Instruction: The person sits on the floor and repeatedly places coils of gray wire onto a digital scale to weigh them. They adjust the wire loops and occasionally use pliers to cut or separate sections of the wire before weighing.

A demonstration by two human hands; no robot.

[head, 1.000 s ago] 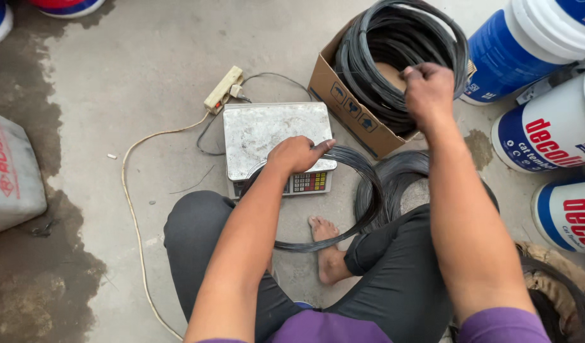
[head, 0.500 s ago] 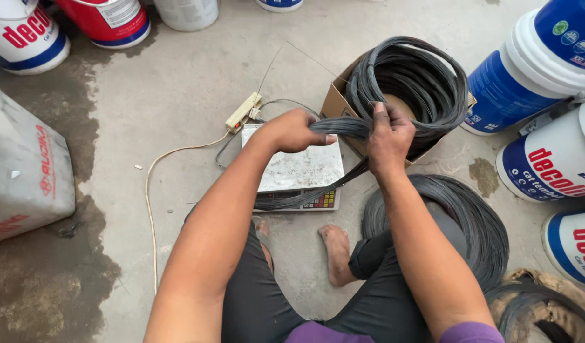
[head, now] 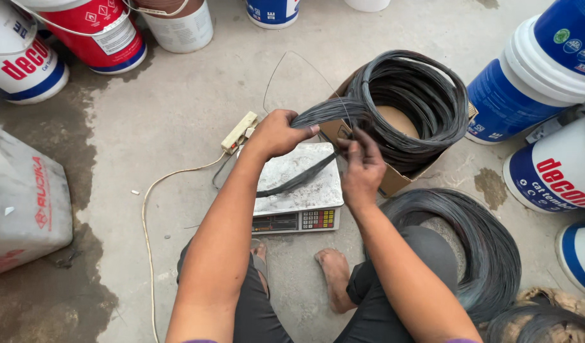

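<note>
My left hand grips a bundle of dark wire strands drawn out from the black wire coil, which sits in a cardboard box. My right hand is just below the strands, its fingers pinching wire near the box's edge. Both hands hover above a metal-topped weighing scale with a keypad at its front. A length of the wire sags down across the scale's platform.
A second large wire coil lies on the concrete by my right knee. Paint buckets stand at right and along the top. A power strip with a white cord lies left of the scale. A grey sack sits at far left.
Both hands have lifted a bundle of wire from the coil in the box, and the left hand has pulled it leftwards over the scale. The view has shifted slightly.
</note>
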